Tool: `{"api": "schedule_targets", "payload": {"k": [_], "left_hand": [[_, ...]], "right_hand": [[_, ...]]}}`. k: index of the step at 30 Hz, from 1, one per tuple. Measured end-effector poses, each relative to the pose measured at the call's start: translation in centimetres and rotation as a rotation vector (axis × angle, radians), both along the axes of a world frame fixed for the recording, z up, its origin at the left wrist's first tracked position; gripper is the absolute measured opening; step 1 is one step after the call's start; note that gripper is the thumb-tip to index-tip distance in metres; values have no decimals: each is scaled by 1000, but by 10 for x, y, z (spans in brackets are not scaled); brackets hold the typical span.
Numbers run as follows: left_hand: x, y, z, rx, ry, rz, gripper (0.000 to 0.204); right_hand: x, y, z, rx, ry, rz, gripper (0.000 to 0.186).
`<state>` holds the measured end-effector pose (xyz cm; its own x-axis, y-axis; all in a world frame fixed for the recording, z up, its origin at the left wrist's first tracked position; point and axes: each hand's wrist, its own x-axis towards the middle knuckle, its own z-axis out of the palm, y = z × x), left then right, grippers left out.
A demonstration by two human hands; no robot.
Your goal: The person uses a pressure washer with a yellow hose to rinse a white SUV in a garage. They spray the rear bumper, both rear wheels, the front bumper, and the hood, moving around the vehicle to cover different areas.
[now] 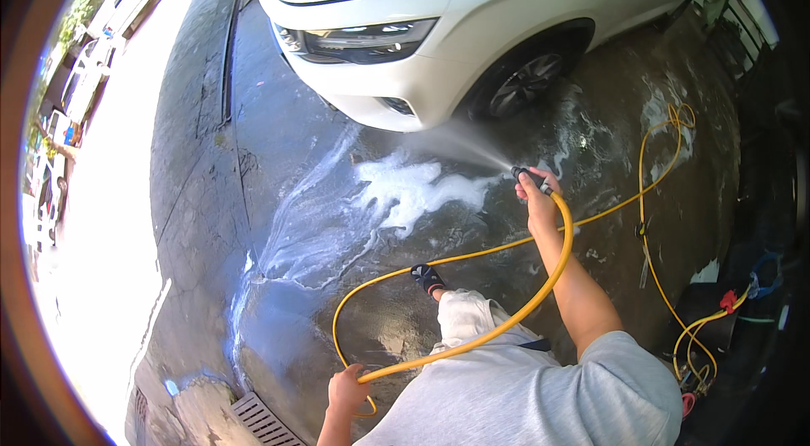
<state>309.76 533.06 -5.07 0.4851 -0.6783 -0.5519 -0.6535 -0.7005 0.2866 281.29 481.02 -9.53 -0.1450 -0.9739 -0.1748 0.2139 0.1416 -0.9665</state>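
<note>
My right hand (pixel 540 195) is closed around a black hose nozzle (pixel 530 181), out of which a fan of water sprays toward the lower front corner of a white car (pixel 405 91). A yellow hose (pixel 553 277) runs from the nozzle, curving down past my right forearm and across my body. Down by my left side, my left hand (pixel 345 389) grips that hose. The car's front wheel (pixel 527 85) and headlight (pixel 363 41) face me. White foam (pixel 413 193) lies on the wet floor below the bumper.
The hose loops over the floor near my foot (pixel 429 279) and out to the right. Yellow hose coils with a red fitting (pixel 728 302) sit at the right edge. A drain grate (pixel 263 421) is at the lower left. Parked vehicles stand beyond the bright ground at far left.
</note>
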Motion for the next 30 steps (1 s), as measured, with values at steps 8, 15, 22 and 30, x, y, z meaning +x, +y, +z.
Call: {"api": "schedule_targets", "payload": {"k": [8, 15, 22, 30], "left_hand": [[76, 69, -27, 219, 4, 200, 37], [109, 94, -63, 179, 123, 339, 29], [195, 108, -83, 97, 175, 242, 26], [259, 173, -131, 224, 263, 248, 32]], "right_hand": [[195, 12, 15, -470, 455, 198, 24], [305, 13, 46, -719, 511, 258, 27], [324, 37, 53, -707, 806, 27, 29], [484, 99, 52, -810, 869, 368, 28]]}}
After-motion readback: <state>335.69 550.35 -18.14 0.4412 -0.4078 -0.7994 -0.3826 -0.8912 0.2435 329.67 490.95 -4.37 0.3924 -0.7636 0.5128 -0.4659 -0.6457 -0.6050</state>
